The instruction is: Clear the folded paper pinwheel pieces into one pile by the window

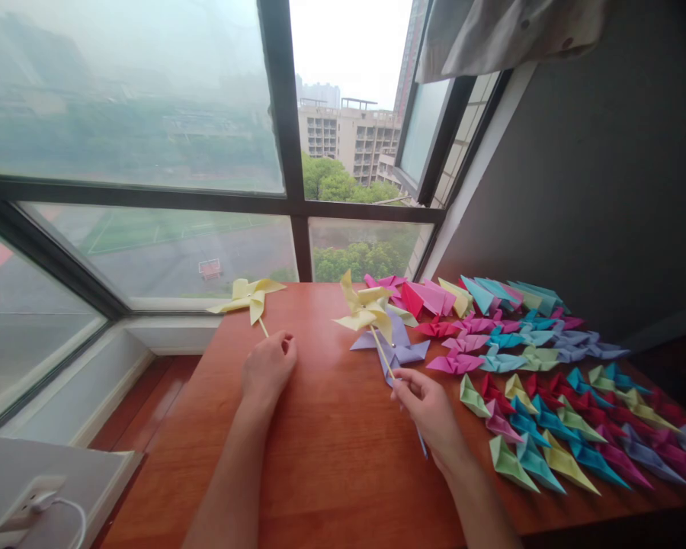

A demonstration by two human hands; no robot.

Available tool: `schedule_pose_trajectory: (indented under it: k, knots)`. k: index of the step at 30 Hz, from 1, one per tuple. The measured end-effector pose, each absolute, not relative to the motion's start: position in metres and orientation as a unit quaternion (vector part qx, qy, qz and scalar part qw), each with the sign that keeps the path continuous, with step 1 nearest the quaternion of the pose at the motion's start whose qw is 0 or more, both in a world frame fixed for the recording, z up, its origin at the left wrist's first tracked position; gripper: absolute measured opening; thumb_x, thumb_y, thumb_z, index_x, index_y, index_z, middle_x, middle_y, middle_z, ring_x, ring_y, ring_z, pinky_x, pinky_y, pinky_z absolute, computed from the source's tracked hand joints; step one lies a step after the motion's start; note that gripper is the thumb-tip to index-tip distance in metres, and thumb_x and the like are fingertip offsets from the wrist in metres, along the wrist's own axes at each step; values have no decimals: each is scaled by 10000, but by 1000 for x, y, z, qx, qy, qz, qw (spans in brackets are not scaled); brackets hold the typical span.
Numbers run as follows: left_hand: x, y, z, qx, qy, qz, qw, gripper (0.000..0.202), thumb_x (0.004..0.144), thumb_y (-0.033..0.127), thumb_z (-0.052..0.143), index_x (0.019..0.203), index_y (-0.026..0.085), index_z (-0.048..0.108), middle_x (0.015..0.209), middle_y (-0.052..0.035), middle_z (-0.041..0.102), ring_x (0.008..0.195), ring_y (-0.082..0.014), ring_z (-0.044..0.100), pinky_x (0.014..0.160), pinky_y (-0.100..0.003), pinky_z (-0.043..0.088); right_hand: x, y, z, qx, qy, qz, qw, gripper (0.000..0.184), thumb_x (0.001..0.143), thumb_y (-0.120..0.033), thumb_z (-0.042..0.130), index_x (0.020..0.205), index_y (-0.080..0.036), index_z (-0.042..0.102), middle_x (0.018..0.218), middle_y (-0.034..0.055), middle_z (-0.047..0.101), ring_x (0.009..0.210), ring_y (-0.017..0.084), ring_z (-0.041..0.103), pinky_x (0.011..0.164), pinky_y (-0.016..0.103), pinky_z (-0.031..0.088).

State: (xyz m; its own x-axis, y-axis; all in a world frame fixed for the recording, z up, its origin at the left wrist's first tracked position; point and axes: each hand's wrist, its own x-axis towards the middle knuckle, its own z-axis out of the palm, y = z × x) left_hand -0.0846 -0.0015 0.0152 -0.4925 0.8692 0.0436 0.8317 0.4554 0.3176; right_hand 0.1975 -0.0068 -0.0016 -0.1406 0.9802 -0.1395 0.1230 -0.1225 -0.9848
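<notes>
My left hand (267, 369) is closed round the thin stick of a yellow paper pinwheel (250, 296), which leans toward the window at the table's far left edge. My right hand (424, 404) pinches the stick of a second yellow pinwheel (367, 311), held upright above the table. Just behind and under that one lies a lilac pinwheel (399, 345) on a blue stick, flat on the wooden table (331, 450).
Several folded paper pinwheel heads (549, 396) in pink, red, teal, green, purple and yellow cover the table's right half in rows. A large window (206, 152) lies ahead, a dark wall on the right. A white power strip (28, 499) sits at lower left.
</notes>
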Motion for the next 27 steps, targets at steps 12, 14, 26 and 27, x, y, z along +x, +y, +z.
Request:
schedule_pose_trajectory:
  k: [12,14,26,27]
  knots:
    - [-82,0,16,523,837,141,78,299,903,382,434,906,235,694,922,-81,756,845,-255,686,626,-290,401,57,53,13,-503,-715,374,311,259,885,-238,519,1070,-177,689,881,47,752,825,159,688,741,233,479]
    - [-82,-1,16,524,837,137,79,309,905,391,430,895,231,694,918,-88,755,838,-259,685,617,-293,393,40,57,15,-514,-731,345,286,252,878,-246,551,1082,-193,690,943,64,754,868,179,686,749,246,469]
    - [-77,-1,16,541,825,131,98,285,899,393,447,895,240,687,913,-66,758,832,-253,684,593,-289,359,119,17,17,-569,-786,181,160,202,905,-275,540,1047,-241,679,998,39,735,901,196,676,706,255,407]
    - [-76,-2,17,544,823,132,100,280,897,390,449,889,242,685,910,-62,758,829,-253,684,586,-289,354,132,14,16,-582,-778,175,159,188,908,-269,536,1034,-242,673,985,32,733,878,190,675,689,254,398]
